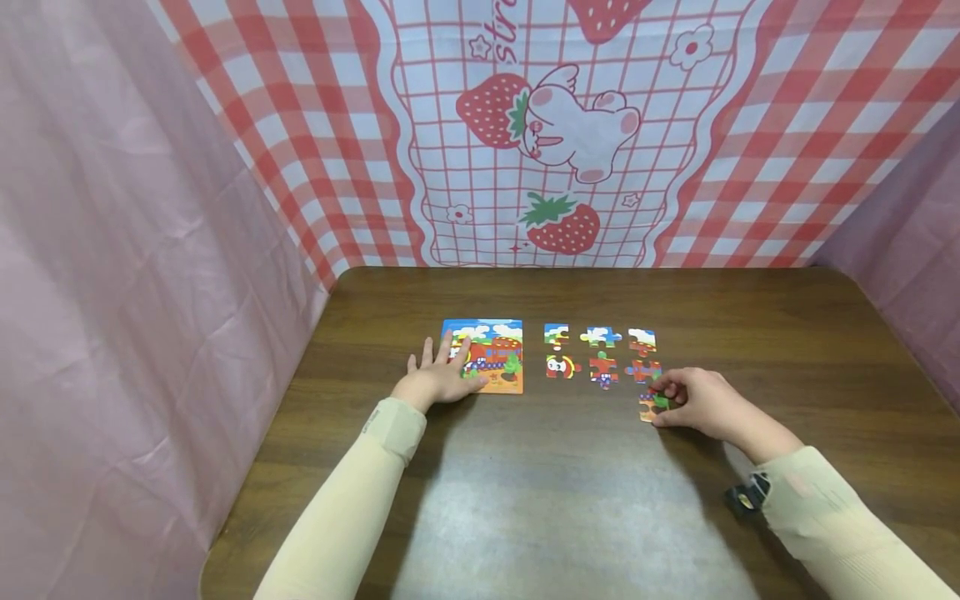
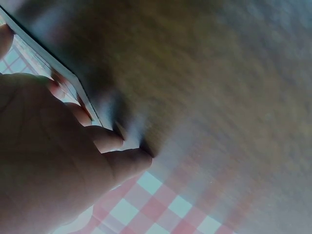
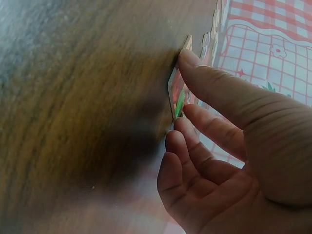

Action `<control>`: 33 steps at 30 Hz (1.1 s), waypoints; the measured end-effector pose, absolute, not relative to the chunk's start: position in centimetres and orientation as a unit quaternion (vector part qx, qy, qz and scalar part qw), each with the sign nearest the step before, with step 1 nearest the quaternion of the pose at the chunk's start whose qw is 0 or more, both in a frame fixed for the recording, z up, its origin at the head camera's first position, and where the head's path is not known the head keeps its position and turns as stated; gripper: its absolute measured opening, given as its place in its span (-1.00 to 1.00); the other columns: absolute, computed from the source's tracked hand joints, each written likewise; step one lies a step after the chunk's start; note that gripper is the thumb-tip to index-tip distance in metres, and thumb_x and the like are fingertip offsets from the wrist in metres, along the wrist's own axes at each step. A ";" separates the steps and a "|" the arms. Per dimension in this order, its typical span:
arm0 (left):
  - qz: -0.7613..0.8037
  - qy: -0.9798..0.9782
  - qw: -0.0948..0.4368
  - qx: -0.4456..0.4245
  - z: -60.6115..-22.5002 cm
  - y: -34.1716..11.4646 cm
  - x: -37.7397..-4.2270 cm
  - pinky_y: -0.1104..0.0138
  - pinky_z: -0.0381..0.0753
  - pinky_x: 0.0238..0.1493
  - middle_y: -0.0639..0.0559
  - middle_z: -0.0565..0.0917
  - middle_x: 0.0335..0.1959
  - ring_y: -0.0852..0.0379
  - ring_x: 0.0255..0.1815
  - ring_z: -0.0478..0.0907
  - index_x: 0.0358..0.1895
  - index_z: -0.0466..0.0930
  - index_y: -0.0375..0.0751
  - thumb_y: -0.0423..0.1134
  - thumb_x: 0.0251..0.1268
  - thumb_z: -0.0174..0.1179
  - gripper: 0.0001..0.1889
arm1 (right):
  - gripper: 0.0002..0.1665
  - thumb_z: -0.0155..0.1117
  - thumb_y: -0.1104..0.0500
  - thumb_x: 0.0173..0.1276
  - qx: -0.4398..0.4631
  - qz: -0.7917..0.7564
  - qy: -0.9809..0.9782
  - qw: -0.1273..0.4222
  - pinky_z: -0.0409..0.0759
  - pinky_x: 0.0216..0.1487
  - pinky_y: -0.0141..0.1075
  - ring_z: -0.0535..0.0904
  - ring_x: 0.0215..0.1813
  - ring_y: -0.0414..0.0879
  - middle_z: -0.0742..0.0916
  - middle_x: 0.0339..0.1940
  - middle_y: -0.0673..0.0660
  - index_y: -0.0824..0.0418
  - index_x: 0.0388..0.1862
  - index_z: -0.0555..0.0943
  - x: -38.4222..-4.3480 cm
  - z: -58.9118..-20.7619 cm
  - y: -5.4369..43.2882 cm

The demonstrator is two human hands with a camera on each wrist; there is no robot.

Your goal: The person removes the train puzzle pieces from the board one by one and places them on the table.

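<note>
My left hand (image 1: 438,381) lies with fingers spread across the left part of a square picture board (image 1: 504,383) showing a colourful cartoon scene. In the left wrist view the board's edge (image 2: 68,73) shows beside the fingers. My right hand (image 1: 705,404) pinches a jigsaw piece (image 1: 647,409) with orange, red and green on it, at the bottom of the right column. The right wrist view has the thumb at one end of this jigsaw piece (image 3: 176,90) and the index finger at the other, flat near the tabletop; the remaining fingers are curled loosely.
Several other jigsaw pieces lie apart in two rows, including a cloud piece (image 1: 601,337), a face piece (image 1: 560,367) and a red piece (image 1: 603,368). One red-and-blue piece (image 1: 643,371) sits just above the pinched one. Behind the brown table (image 1: 555,500) hangs a checked strawberry cloth (image 1: 480,200).
</note>
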State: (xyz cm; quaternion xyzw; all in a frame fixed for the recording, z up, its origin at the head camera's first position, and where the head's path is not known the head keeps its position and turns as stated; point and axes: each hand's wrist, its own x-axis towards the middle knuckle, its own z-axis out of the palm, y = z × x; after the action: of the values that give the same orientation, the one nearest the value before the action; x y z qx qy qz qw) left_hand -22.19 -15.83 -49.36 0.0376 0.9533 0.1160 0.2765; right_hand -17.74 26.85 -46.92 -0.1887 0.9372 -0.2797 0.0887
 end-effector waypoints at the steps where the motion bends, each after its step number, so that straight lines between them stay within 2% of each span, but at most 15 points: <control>1: 0.115 0.953 0.276 0.038 -49.4 -15.8 -22.2 -0.23 -0.49 0.44 0.09 -0.59 0.62 -0.19 0.58 -0.65 0.61 -0.50 0.39 0.54 0.37 -0.22 -0.07 | -0.48 0.74 0.05 -0.02 -0.189 -0.280 0.937 0.089 0.46 -0.33 -0.22 0.47 -0.36 -0.14 0.58 -0.39 -0.01 0.28 -0.16 0.73 -17.7 -46.9 26.8; 6: 0.110 0.955 0.272 0.041 -49.2 -15.8 -22.0 -0.25 -0.46 0.44 0.08 -0.58 0.62 -0.21 0.58 -0.63 0.61 -0.50 0.39 0.55 0.36 -0.23 -0.06 | -0.51 0.72 0.02 0.02 -0.192 -0.283 0.936 0.084 0.47 -0.34 -0.25 0.48 -0.36 -0.15 0.59 -0.39 -0.01 0.25 -0.17 0.72 -17.8 -46.5 26.5; 10: 0.109 0.954 0.276 0.041 -49.0 -15.7 -22.2 -0.26 -0.44 0.44 0.06 -0.56 0.63 -0.23 0.58 -0.62 0.62 -0.48 0.38 0.54 0.37 -0.21 -0.06 | -0.56 0.70 0.08 0.04 -0.201 -0.292 0.932 0.077 0.50 -0.33 -0.27 0.51 -0.37 -0.15 0.62 -0.41 -0.01 0.26 -0.17 0.72 -18.1 -45.7 25.4; 15: 0.112 0.954 0.273 0.045 -49.5 -15.9 -22.4 -0.25 -0.45 0.44 0.05 -0.57 0.63 -0.24 0.58 -0.63 0.63 -0.48 0.36 0.54 0.37 -0.21 -0.06 | -0.57 0.67 0.15 0.10 -0.221 -0.298 0.926 0.077 0.53 -0.27 -0.21 0.54 -0.33 -0.12 0.65 -0.38 0.01 0.30 -0.11 0.72 -18.9 -44.6 22.9; 22: 0.114 0.956 0.264 0.052 -49.5 -16.5 -22.0 -0.17 -0.41 0.48 0.05 -0.56 0.63 -0.26 0.58 -0.60 0.64 -0.46 0.29 0.58 0.34 -0.26 -0.02 | -0.62 0.64 0.20 0.12 -0.258 -0.313 0.910 0.085 0.55 -0.26 -0.19 0.56 -0.35 -0.14 0.66 -0.42 0.00 0.33 -0.13 0.72 -20.3 -44.1 18.4; 27: 0.118 0.957 0.258 0.060 -48.4 -16.8 -21.2 -0.19 -0.33 0.49 0.00 -0.50 0.65 -0.30 0.59 -0.52 0.66 -0.41 0.20 0.48 0.42 -0.16 -0.04 | -0.64 0.63 0.22 0.13 -0.277 -0.310 0.904 0.103 0.55 -0.26 -0.19 0.55 -0.36 -0.13 0.65 -0.45 -0.02 0.33 -0.14 0.72 -21.6 -44.0 15.0; 33: 0.126 0.959 0.245 0.070 -46.0 -16.7 -19.7 -0.20 -0.21 0.49 -0.11 -0.34 0.67 -0.35 0.60 -0.38 0.69 -0.24 0.02 0.32 0.51 -0.05 -0.10 | -0.67 0.61 0.22 0.15 -0.287 -0.299 0.901 0.128 0.57 -0.20 -0.18 0.56 -0.31 -0.11 0.67 -0.40 0.02 0.34 -0.16 0.72 -23.2 -44.2 10.7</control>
State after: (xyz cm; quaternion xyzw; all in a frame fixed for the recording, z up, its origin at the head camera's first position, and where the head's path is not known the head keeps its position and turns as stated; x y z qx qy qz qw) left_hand -19.71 -16.69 -46.00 0.0695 0.9587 0.1256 0.2454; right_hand -23.17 10.71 -44.20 -0.2868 0.9011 -0.2989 0.1278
